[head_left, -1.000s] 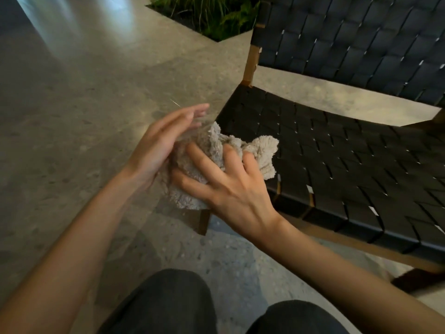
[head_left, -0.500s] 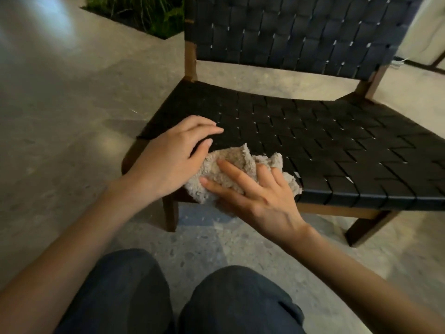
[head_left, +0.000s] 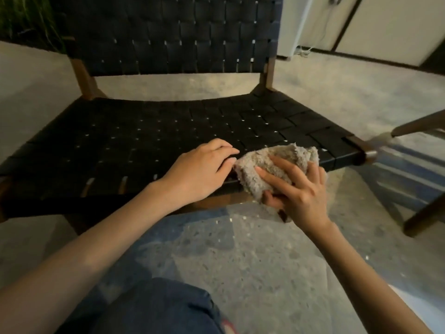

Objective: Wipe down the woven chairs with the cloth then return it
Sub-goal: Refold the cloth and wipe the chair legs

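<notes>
A black woven chair [head_left: 134, 138] with a wooden frame fills the upper part of the head view, its backrest [head_left: 168, 37] upright behind the seat. A fluffy beige cloth [head_left: 260, 169] lies bunched over the seat's front edge, right of centre. My right hand [head_left: 298, 189] grips the cloth, fingers on top and thumb underneath. My left hand [head_left: 202, 169] rests on the seat just left of the cloth, its fingertips touching the cloth's edge.
Speckled stone floor [head_left: 265, 273] lies below the chair. My knee in dark trousers [head_left: 154, 309] is at the bottom. A second chair's wooden legs [head_left: 421, 213] stand at the right. White cabinets [head_left: 385, 25] are at the back right, green plants [head_left: 24, 18] at the back left.
The view has swung right, so the chair now faces me squarely. Both hands with the cloth have slid rightward along the seat's front edge, and my right thumb now wraps under the cloth.
</notes>
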Demonstrator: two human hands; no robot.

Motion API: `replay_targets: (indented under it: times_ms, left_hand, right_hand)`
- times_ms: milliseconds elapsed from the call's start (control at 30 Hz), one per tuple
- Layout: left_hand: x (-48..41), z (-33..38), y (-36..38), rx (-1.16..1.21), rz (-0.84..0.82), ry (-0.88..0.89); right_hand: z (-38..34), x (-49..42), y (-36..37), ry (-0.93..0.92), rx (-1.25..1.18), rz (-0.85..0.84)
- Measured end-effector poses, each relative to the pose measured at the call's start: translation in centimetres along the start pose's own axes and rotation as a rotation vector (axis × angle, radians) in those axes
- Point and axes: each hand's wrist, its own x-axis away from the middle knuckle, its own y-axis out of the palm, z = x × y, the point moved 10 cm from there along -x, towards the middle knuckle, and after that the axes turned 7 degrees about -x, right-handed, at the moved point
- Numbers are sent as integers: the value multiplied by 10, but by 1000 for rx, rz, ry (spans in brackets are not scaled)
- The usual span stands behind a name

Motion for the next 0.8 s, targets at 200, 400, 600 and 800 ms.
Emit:
replay_targets:
  times_ms: [200,400,600,800]
  left_hand:
    - [-47,73,46,-56,-119,143]
    - [-70,100,66,-157,-149,243]
    - [-75,103,62,-223,-70,266]
    - [-64,112,60,-299,51,313]
  right_hand:
    - [81,37,-42,347,176,166]
    - [137,39,-37,753,73,170]
    - [185,47,-51,949,-164,389]
    - [164,87,-51,956,-203,625]
